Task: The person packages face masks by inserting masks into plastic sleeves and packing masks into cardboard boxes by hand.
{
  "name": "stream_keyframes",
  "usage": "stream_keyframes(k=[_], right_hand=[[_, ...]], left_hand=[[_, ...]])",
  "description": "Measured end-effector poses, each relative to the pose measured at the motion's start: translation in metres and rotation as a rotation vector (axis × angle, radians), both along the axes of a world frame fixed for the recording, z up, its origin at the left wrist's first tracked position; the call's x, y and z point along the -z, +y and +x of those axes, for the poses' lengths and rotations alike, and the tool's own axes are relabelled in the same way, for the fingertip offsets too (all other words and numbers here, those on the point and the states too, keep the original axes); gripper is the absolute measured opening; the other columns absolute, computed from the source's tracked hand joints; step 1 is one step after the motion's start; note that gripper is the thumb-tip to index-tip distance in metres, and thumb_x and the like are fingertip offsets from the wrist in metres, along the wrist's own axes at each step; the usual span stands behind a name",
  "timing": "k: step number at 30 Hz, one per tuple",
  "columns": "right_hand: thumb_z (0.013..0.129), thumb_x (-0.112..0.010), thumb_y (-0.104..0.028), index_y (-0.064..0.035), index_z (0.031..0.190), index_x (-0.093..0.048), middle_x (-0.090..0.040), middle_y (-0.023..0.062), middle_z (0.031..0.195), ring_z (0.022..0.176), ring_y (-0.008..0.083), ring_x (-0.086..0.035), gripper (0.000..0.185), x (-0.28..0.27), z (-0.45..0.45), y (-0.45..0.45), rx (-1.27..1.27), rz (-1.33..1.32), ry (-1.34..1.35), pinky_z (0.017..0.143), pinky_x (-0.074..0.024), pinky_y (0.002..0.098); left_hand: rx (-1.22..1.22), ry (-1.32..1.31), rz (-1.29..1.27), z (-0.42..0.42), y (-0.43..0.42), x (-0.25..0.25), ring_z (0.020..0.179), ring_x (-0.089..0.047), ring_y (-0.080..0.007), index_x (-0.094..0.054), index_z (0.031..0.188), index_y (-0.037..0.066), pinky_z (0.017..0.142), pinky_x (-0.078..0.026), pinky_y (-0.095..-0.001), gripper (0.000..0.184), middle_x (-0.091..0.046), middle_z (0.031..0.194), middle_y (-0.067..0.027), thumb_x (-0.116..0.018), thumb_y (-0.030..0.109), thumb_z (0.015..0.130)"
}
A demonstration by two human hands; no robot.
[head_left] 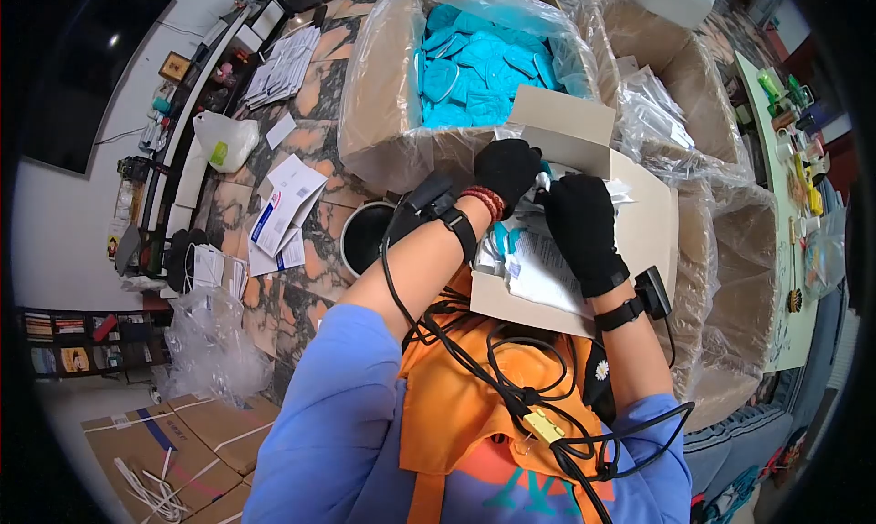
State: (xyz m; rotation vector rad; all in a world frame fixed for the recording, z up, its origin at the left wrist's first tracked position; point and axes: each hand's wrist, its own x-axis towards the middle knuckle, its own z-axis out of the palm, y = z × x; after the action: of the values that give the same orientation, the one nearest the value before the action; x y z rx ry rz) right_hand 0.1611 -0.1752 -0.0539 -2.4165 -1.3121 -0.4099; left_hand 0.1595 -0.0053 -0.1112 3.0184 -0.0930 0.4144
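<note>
My left hand point(506, 171) and my right hand point(584, 227), both in black fingerless-looking gloves, are close together over an open cardboard box point(646, 227) at my lap. Fingers of both hands are curled in a pinch. A small white and teal piece shows between them, but its kind is mostly hidden by the gloves. Inside the box lie folded white printed papers point(546, 273) and some teal pieces point(505, 239). Beyond my hands, a large plastic-lined carton point(379, 95) holds a heap of teal cup-shaped face masks point(484, 63).
More plastic-lined cartons point(730, 277) stand at the right, one with white packets point(652, 109). At the left are a dark round bin point(365, 238), flattened printed boxes point(285, 209) and a white bag point(225, 142). Black cables point(438, 337) hang across my front.
</note>
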Motion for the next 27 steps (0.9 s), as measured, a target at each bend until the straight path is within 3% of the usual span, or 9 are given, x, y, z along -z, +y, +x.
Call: stream_keyframes(k=[4, 6, 10, 14, 16, 19, 22, 24, 27], right_hand=[[0.081, -0.065, -0.017, -0.0062, 0.073, -0.064, -0.06, 0.0126, 0.073, 0.074, 0.031, -0.058, 0.013, -0.01, -0.008, -0.01, 0.026, 0.088, -0.027, 0.069, -0.0432, 0.0428], [0.081, -0.066, -0.018, -0.0065, 0.073, -0.064, -0.06, 0.0124, 0.073, 0.074, 0.0308, -0.058, 0.014, -0.013, -0.011, -0.015, 0.043, 0.105, -0.044, 0.069, -0.0432, 0.0428], [0.079, -0.07, -0.017, -0.0074, 0.08, -0.065, -0.06, 0.0106, 0.075, 0.077, 0.0299, -0.058, 0.011, -0.021, -0.01, -0.025, 0.14, 0.128, -0.094, 0.071, -0.0443, 0.0412], [0.081, -0.07, -0.017, -0.0075, 0.084, -0.067, -0.062, 0.0116, 0.079, 0.078, 0.0303, -0.059, 0.011, -0.018, 0.006, -0.028, 0.143, 0.252, -0.122, 0.069, -0.045, 0.0406], [0.082, -0.068, -0.016, -0.0061, 0.085, -0.066, -0.063, 0.0124, 0.08, 0.078, 0.0309, -0.06, 0.01, -0.01, 0.017, -0.023, 0.239, 0.191, -0.072, 0.069, -0.0456, 0.0406], [0.083, -0.067, -0.015, -0.0044, 0.084, -0.065, -0.062, 0.0137, 0.081, 0.078, 0.0321, -0.059, 0.011, 0.0, 0.03, -0.018, 0.231, 0.272, -0.078, 0.069, -0.046, 0.0419], [0.083, -0.066, -0.016, -0.0046, 0.083, -0.065, -0.062, 0.0143, 0.08, 0.078, 0.0326, -0.06, 0.011, 0.003, 0.043, -0.007, 0.232, 0.298, -0.047, 0.068, -0.046, 0.0428], [0.083, -0.066, -0.016, -0.005, 0.082, -0.065, -0.061, 0.0144, 0.08, 0.078, 0.0328, -0.06, 0.011, 0.005, 0.049, 0.0, 0.217, 0.343, -0.041, 0.068, -0.046, 0.0432], [0.081, -0.067, -0.016, -0.0069, 0.081, -0.065, -0.061, 0.0133, 0.079, 0.077, 0.032, -0.061, 0.009, 0.006, 0.054, 0.009, 0.168, 0.214, -0.012, 0.068, -0.0465, 0.0429]], left_hand=[[-0.096, 0.013, 0.022, 0.009, -0.003, 0.004, 0.081, -0.068, -0.0268, -0.073, 0.082, 0.015, 0.066, -0.052, -0.0416, 0.012, -0.069, 0.085, -0.0082, -0.061, 0.018, 0.079], [-0.287, 0.094, 0.025, 0.017, -0.005, 0.016, 0.08, -0.069, -0.0266, -0.071, 0.07, 0.013, 0.062, -0.052, -0.0417, 0.016, -0.067, 0.073, -0.0115, -0.062, 0.024, 0.077], [-0.296, -0.091, 0.298, 0.018, 0.002, 0.046, 0.073, -0.067, -0.027, -0.069, 0.063, 0.013, 0.062, -0.051, -0.0398, 0.015, -0.064, 0.065, -0.0107, -0.061, 0.021, 0.072], [-0.202, -0.065, -0.1, 0.016, 0.019, 0.033, 0.075, -0.065, -0.0294, -0.069, 0.075, 0.013, 0.07, -0.051, -0.0435, 0.012, -0.064, 0.075, -0.0105, -0.059, 0.019, 0.074], [-0.076, -0.237, -0.205, 0.017, 0.031, 0.026, 0.078, -0.064, -0.0308, -0.068, 0.085, 0.012, 0.072, -0.05, -0.0435, 0.014, -0.062, 0.078, -0.0126, -0.061, 0.023, 0.078], [-0.158, -0.16, -0.725, -0.008, 0.03, -0.042, 0.08, -0.064, -0.0319, -0.062, 0.087, 0.009, 0.072, -0.05, -0.0446, 0.025, -0.064, 0.081, -0.0121, -0.066, 0.033, 0.081], [0.03, 0.02, -0.41, -0.041, 0.028, -0.061, 0.08, -0.065, -0.0309, -0.063, 0.086, 0.009, 0.075, -0.05, -0.044, 0.027, -0.065, 0.082, -0.0106, -0.067, 0.036, 0.081], [0.099, 0.059, -0.428, -0.047, 0.023, -0.053, 0.082, -0.066, -0.0309, -0.067, 0.084, 0.009, 0.072, -0.05, -0.0421, 0.022, -0.067, 0.084, -0.0105, -0.069, 0.03, 0.079], [0.24, 0.019, 0.062, -0.039, 0.011, -0.029, 0.071, -0.064, -0.0328, -0.066, 0.067, 0.008, 0.068, -0.049, -0.0447, 0.009, -0.064, 0.071, -0.0138, -0.062, 0.015, 0.071]])
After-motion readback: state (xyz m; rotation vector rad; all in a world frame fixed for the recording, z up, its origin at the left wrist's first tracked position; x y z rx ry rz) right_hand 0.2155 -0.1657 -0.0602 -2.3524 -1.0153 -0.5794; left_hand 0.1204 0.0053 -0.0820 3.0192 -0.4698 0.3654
